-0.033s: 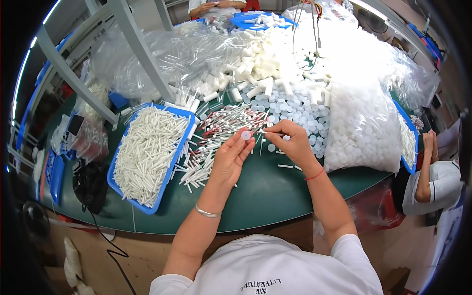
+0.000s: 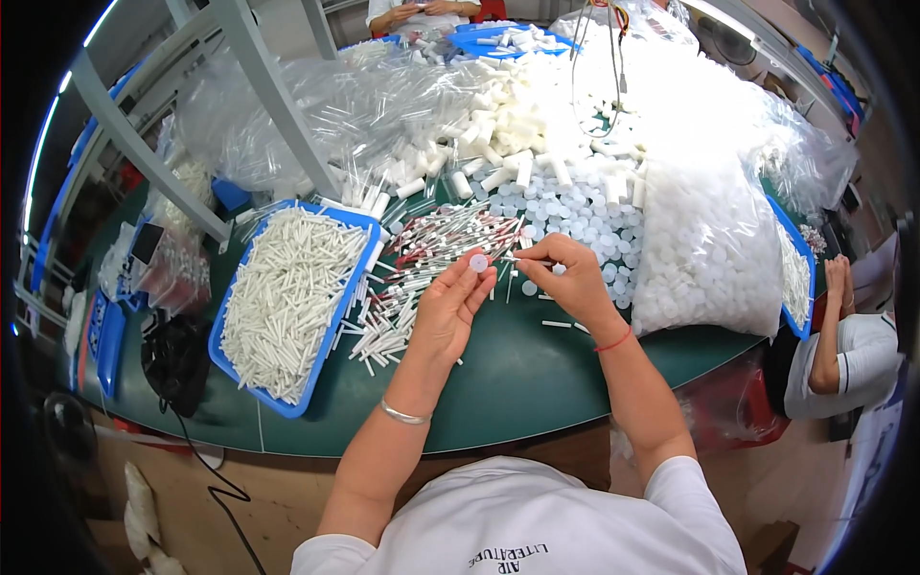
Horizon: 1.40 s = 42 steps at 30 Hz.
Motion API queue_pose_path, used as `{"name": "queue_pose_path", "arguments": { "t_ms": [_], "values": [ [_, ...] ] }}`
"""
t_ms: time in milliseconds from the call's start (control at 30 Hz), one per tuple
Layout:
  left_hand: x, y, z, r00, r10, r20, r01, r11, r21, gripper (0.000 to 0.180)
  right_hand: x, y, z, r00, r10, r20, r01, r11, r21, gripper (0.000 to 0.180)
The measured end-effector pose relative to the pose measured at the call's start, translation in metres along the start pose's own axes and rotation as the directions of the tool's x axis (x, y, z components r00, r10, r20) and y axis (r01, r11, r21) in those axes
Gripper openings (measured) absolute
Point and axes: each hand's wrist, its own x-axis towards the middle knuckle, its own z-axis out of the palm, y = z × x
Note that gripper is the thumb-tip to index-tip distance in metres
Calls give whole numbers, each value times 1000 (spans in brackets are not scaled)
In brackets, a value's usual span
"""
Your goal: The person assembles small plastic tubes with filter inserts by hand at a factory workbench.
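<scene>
I observed the left hand (image 2: 447,309) holding a round translucent cap (image 2: 478,264) in a fingertip pinch above the green table (image 2: 517,402). Just beside it, the right hand (image 2: 573,280) pinched a thin stick (image 2: 511,257) near the cap; contact could not be determined. A blue tray (image 2: 297,410) of white rods (image 2: 289,302) stood leftward.

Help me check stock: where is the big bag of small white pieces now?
In the head view, the bag sits on the green table, to the right of the right hand, with loose discs along its left edge.
</scene>
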Motion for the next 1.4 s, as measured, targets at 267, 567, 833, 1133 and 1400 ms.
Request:
{"name": "queue_pose_path", "arguments": {
  "t_ms": [267, 567, 833, 1133, 1400],
  "values": [
    [-2, 3, 2, 998, 60, -37, -55, 992, 114, 36, -2, -6, -3, 996, -45, 74, 55, 989, -135, 10],
    [-6, 0, 3, 986, 156, 62, -166, 852, 497, 32, -3, -6, -5, 993, -5, 117, 21, 991, -131, 10],
    [-5, 3, 1, 998, -41, -49, 56, 931, 362, 28, -6, -2, 5, 982, -137, 129, 156, 976, -153, 7],
    [-6, -6, 6, 956, 286, 72, -260, 702, 664, 18, -4, 7, 2, 966, 119, 231, -135, 989, 52, 11],
    [6, 10, 30, 909, 306, 282, -384, 358, 851, 19, 0, 6, -7, 908, 368, 201, -412, 872, 264, 15]
  ]
}}
